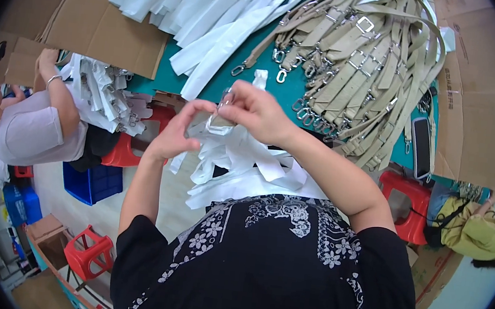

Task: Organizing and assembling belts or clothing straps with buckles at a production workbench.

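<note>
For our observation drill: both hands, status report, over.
Right fingers pinching metal clasp. Left fingers curved open, close by. White strips bunched before black shirt. Beige straps heaped ahead.

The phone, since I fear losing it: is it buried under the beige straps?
No, the phone lies uncovered beside the beige straps.

A workshop, as massed beige straps (358, 75) on a green table (172, 77) and co-workers (38, 132) left and right indicate.
</note>
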